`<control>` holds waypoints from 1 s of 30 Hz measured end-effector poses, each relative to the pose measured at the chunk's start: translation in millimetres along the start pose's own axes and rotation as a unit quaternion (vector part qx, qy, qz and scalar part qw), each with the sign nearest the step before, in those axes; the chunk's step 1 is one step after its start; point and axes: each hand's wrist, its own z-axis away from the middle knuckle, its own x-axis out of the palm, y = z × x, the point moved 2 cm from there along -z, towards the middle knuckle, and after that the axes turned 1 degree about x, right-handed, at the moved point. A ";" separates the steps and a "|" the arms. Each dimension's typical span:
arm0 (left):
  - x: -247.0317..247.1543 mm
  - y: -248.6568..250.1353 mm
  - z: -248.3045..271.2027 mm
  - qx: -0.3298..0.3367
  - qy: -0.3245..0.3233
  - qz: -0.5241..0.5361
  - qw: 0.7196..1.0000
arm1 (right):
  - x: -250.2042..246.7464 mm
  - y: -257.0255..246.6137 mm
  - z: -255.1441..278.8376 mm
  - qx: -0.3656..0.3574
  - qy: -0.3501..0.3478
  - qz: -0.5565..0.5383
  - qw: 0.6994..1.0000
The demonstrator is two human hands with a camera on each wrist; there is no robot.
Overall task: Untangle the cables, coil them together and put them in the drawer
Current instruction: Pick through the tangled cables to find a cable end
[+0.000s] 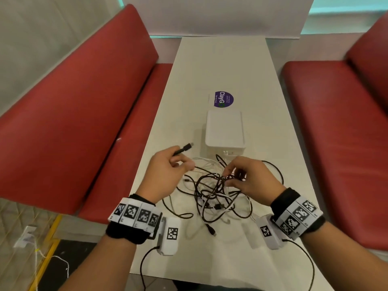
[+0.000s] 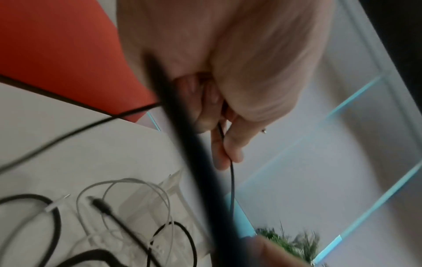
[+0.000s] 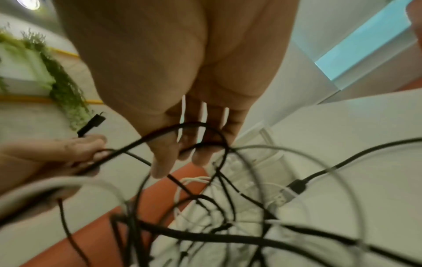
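A tangle of black and white cables (image 1: pixel 212 196) lies on the white table (image 1: pixel 220 59) in front of me. My left hand (image 1: pixel 168 166) holds one black cable near its end, and the plug (image 1: pixel 187 147) sticks out up and to the right of the fingers. In the left wrist view the fingers (image 2: pixel 228 137) curl round that thin black cable (image 2: pixel 232 180). My right hand (image 1: pixel 241 175) pinches black strands at the top of the tangle; in the right wrist view a black loop (image 3: pixel 200 133) crosses its fingers (image 3: pixel 164 159). A white drawer box (image 1: pixel 224 131) stands just behind the cables.
A purple sticker (image 1: pixel 224 99) lies on the table beyond the box. Red padded benches (image 1: pixel 84 114) flank the table on both sides (image 1: pixel 336 143). Wrist camera leads hang off the near table edge (image 1: pixel 147 263).
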 end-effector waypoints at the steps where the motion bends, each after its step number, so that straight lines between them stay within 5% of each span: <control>1: -4.7 -2.2 -1.2 -0.007 0.015 0.005 1.000 | -2.2 3.8 2.0 0.010 -0.005 0.014 1.000; 7: 0.2 -16.1 5.7 -0.023 -0.088 -0.127 0.988 | -6.8 10.0 2.6 0.053 0.137 -0.021 0.989; 11: -11.2 -18.4 10.1 -0.015 0.008 0.014 1.000 | -3.4 30.8 1.5 0.088 0.170 0.035 0.981; 14: -23.7 -17.2 12.0 -0.016 0.062 0.101 0.993 | 9.0 48.7 9.2 0.071 0.113 0.077 0.988; 18: -12.5 -8.8 17.6 0.005 0.006 0.048 0.999 | 10.8 33.3 13.1 0.018 0.104 0.128 0.986; 22: 8.2 3.5 22.0 0.006 -0.026 0.071 0.997 | -0.6 -34.6 14.5 -0.113 0.097 0.006 0.989; 25: 6.7 20.0 21.1 0.014 -0.011 0.163 0.986 | 20.7 -52.4 11.0 -0.075 0.010 0.011 0.997; 30: -8.5 26.1 24.3 0.026 0.001 0.157 0.987 | 37.7 -12.3 4.6 -0.010 -0.004 0.005 1.000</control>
